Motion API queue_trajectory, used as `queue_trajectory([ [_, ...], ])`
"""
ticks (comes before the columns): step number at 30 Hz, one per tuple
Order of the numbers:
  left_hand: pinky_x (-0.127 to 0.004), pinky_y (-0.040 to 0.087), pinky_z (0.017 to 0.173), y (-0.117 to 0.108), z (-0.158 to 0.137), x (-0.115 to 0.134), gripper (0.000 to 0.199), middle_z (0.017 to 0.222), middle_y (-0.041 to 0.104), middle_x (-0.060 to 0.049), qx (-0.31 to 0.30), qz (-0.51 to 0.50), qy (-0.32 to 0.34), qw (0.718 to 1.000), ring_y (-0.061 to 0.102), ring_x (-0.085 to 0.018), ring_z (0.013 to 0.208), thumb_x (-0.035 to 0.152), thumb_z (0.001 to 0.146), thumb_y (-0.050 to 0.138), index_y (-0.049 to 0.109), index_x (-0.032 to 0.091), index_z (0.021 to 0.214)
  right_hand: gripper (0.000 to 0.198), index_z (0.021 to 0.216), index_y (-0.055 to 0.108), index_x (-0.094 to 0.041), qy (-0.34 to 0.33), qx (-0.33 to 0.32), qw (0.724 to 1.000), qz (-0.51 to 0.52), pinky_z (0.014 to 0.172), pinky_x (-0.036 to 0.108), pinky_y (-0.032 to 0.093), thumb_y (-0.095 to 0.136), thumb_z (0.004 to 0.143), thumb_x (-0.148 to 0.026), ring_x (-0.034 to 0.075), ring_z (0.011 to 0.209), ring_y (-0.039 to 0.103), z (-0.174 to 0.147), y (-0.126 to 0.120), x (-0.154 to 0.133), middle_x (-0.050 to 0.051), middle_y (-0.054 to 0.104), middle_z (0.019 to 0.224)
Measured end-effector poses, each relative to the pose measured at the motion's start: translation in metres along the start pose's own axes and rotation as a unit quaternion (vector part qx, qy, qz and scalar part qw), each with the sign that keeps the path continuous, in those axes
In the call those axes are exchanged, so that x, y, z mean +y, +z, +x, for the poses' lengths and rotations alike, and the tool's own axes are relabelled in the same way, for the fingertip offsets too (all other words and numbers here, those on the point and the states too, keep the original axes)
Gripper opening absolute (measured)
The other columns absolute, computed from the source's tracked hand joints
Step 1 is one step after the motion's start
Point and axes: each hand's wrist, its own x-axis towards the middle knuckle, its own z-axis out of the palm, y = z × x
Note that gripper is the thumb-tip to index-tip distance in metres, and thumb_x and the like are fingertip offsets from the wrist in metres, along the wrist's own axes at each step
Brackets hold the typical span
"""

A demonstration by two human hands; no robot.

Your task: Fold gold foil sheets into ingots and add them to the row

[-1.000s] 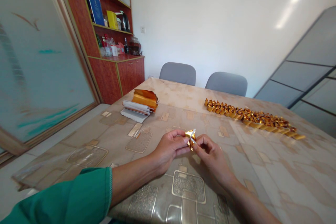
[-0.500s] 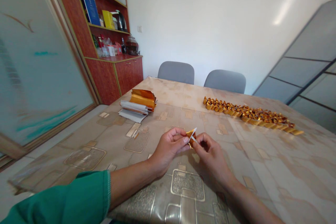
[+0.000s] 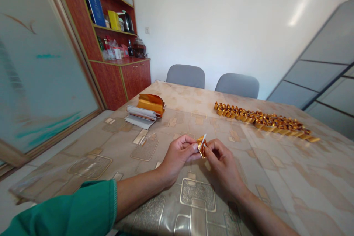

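Note:
A small folded piece of gold foil paper (image 3: 201, 147) with a white edge is pinched between my two hands, just above the table. My left hand (image 3: 179, 156) grips its left side with thumb and fingers. On the other side, my right hand (image 3: 222, 158) has its thumb and index finger closed on the paper. To the far left lies a curled stack of gold foil paper sheets (image 3: 146, 110), white backs partly showing. Rows of folded gold pieces (image 3: 262, 120) stand packed together at the right.
A patterned plastic cloth covers the table (image 3: 116, 155). Two grey chairs (image 3: 185, 75) stand at the far edge by the wall. Behind on the left is a red-brown cabinet (image 3: 121, 77) with a kettle (image 3: 127, 21), bottles and a glass jar (image 3: 139, 48).
The small white flap that stuck out toward my right thumb is now tucked into the gold paper. Both hands stay almost in place; the sheets and folded rows have not moved.

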Motion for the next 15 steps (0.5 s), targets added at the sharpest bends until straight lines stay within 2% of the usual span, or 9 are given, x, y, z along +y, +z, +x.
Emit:
queue_trajectory([
  [4,-0.027,0.056,0.078,0.0,0.001,0.0,0.036,0.076,0.069,0.0,-0.001,0.012,0.002,1.0,0.066,-0.011,0.073,0.034,0.065,0.086,0.061,0.014,0.08,0.025,0.071,0.051,-0.022,-0.005,-0.003,1.0,-0.014,0.065,0.029,0.039,0.054,0.094,-0.03,0.017,0.07,0.051,0.0,-0.001,-0.004,-0.001,0.056,0.075],
  [9,-0.025,0.054,0.077,-0.001,0.004,-0.002,0.034,0.075,0.07,-0.001,-0.001,0.029,0.008,1.0,0.067,-0.012,0.073,0.033,0.065,0.086,0.062,0.013,0.078,0.024,0.074,0.054,-0.021,-0.046,-0.024,0.998,-0.041,0.07,0.03,0.041,0.055,0.096,-0.031,0.018,0.079,0.054,0.001,-0.003,-0.012,0.001,0.057,0.082],
  [15,-0.022,0.054,0.071,-0.003,0.004,-0.002,0.033,0.073,0.07,-0.001,-0.005,0.03,0.002,1.0,0.067,-0.01,0.069,0.032,0.065,0.086,0.062,0.013,0.078,0.025,0.074,0.055,-0.021,-0.053,-0.031,0.998,-0.033,0.069,0.03,0.039,0.057,0.096,-0.034,0.018,0.077,0.052,0.001,-0.004,-0.012,0.001,0.056,0.081],
])
